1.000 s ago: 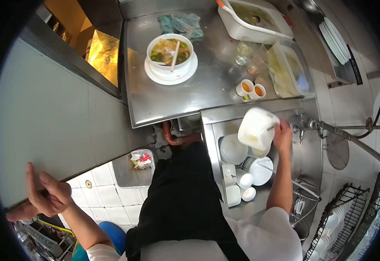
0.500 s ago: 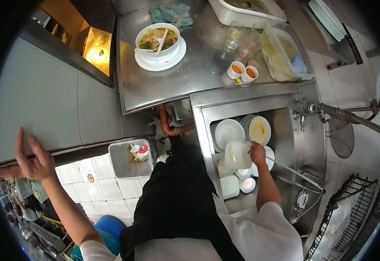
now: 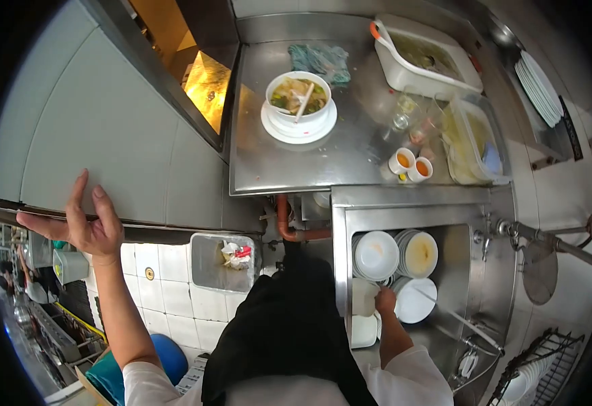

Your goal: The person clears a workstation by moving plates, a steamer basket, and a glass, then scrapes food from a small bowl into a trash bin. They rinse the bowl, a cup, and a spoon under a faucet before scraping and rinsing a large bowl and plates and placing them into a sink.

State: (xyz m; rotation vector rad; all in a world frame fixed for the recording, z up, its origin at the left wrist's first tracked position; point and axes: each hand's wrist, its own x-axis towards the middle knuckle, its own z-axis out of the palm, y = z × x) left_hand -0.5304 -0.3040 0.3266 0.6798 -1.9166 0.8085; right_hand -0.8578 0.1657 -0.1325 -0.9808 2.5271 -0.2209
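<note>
My right hand (image 3: 386, 302) is closed on the edge of a squarish white dish (image 3: 363, 298), low in the left side of the sink. Just above it stand a stack of round white bowls (image 3: 377, 256) and a stack of plates (image 3: 420, 254), the top plate stained yellow-brown. A white plate (image 3: 415, 302) lies right of the hand, and another squarish dish (image 3: 363, 333) sits below the held one. My left hand (image 3: 93, 227) is held out at the left, fingers spread, with nothing in it, near a pale panel (image 3: 133, 162).
On the steel counter (image 3: 350, 162) stand a soup bowl (image 3: 298, 98) on plates, two small orange-filled cups (image 3: 411, 164), glasses (image 3: 404, 111) and tubs of liquid (image 3: 468, 142). A grey bin (image 3: 223, 279) is on the floor. A dish rack (image 3: 546, 372) stands lower right.
My right hand has lowered the squarish dish and moved it toward the left side of the sink. The view has shifted; my left hand remains spread.
</note>
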